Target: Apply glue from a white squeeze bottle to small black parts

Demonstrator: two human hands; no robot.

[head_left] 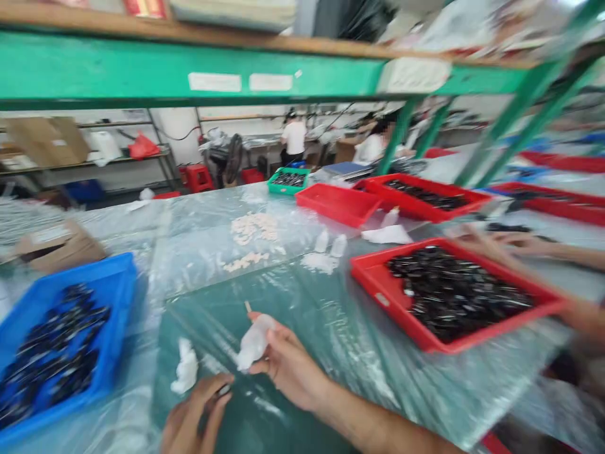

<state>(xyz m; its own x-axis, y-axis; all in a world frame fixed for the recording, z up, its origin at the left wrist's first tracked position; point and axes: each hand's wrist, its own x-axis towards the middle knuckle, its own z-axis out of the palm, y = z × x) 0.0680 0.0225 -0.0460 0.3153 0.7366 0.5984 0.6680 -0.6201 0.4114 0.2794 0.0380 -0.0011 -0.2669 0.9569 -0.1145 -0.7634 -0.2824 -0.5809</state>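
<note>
White bottle (255, 343), at 1 o'clock from left hand (196, 413), seems light, soft, best held by its middle; right hand (295, 369) curls half-closed around it, left fingers pinch 1 dark piece (222, 391)

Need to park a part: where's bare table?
Bare: tabletop between blue tray and pale pieces; strip between right hand and nearest red tray. Crowded: around left hand and white wad; right side, by another person's arm.

No lettering is legible: the two white labels (215, 82) on the green beam (331, 77) are blurred (as is the pale sticker (382, 299) on the red tray (401, 320)).
</note>
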